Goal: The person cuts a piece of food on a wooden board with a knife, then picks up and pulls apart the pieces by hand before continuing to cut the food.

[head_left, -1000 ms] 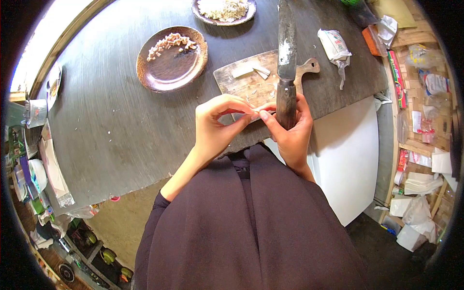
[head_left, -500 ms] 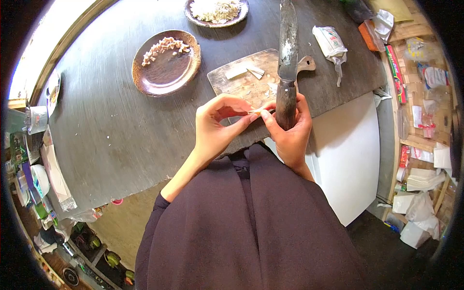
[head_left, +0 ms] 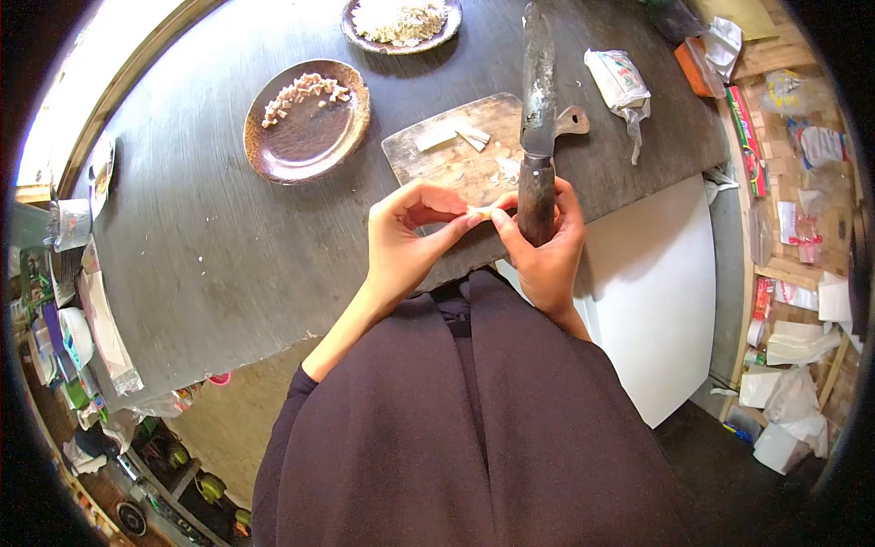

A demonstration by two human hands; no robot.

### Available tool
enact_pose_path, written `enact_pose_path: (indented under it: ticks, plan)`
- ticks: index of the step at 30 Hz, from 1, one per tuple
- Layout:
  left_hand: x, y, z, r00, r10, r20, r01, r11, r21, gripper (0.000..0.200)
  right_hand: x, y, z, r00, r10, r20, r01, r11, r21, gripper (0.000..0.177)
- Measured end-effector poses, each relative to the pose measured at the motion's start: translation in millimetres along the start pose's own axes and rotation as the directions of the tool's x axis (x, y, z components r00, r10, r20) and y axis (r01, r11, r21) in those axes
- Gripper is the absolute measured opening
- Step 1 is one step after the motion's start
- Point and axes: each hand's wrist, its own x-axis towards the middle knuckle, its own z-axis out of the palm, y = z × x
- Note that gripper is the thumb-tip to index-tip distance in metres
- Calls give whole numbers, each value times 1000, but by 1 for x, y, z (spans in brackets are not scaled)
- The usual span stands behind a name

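Note:
My left hand pinches one end of a small pale piece between thumb and fingertips; what it is, I cannot make out. Gripped upright in my right hand is a large knife with a dark handle and a white-smeared blade. The right thumb and fingertip also meet at the piece's other end. Just beyond both hands lies a wooden cutting board, partly hidden by the knife. On it are white strips and small pale scraps.
A brown plate with small diced pieces stands at the left back. Behind it is another plate heaped with pale shreds. A white plastic packet lies right of the knife on the dark table.
The view has shifted slightly, moving the plates and board a little left in the picture. Both hands keep their pinch on the small piece, and the knife stays in the right hand.

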Motion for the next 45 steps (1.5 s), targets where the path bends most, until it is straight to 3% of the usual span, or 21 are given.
enact_pose_path:
  ticks: [8,16,25,32,35,37,45]
  plan:
    - [-1,-4,4,998,-61,-3,61,998,29,23,5,9,-13,999,4,50,-5,1000,17,44]
    - [-3,-8,13,996,85,14,-86,980,179,19,14,7,-24,996,6,93,-6,1000,6,44]
    - [-4,-11,21,993,111,-30,-97,952,289,27,22,10,-32,988,52,147,-55,998,18,42]
    - [-8,-19,27,993,29,-113,3,960,279,33,29,33,-35,976,82,202,-82,997,-7,42]
    - [-9,-27,25,988,-25,-153,78,931,355,28,34,35,-39,972,124,200,-115,992,-57,41]
    - [-8,-37,22,981,85,-172,30,816,577,21,38,39,-47,971,150,187,-135,987,-90,41]
    - [0,-68,29,948,284,-140,-63,602,796,15,38,68,-93,957,195,215,-164,975,-152,40]
